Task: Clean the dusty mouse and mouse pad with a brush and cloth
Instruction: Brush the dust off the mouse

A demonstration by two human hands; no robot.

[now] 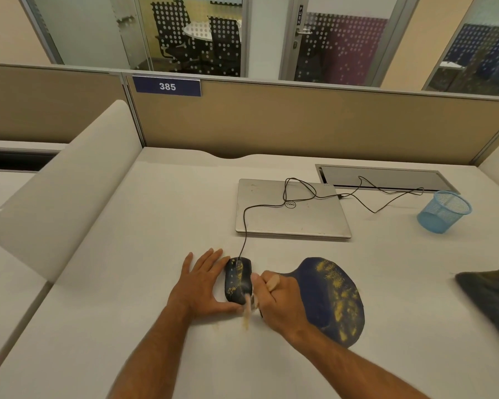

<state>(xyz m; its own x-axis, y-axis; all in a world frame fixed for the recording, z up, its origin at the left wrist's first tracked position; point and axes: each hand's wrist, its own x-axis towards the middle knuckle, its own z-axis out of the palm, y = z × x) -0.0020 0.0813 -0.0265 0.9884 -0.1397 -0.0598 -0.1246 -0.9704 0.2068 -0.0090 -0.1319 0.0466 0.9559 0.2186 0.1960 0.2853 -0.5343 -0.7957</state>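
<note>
A black wired mouse (236, 279) with yellow dust on its back lies on the white desk. My left hand (203, 283) rests against its left side with straight fingers and the thumb at its near end. My right hand (277, 298) grips a brush (247, 311) whose blurred pale bristles touch the mouse's near right edge. To the right lies a dark blue mouse pad (314, 298) covered in yellow dust patches, partly hidden by my right hand. A dark cloth (493, 298) lies at the desk's right edge.
A shut silver laptop (291, 217) sits behind the mouse, with the mouse cable (285, 194) looping over it. A blue mesh cup (442, 211) stands at the back right near a cable tray (386, 180). A white divider (64, 185) borders the desk's left.
</note>
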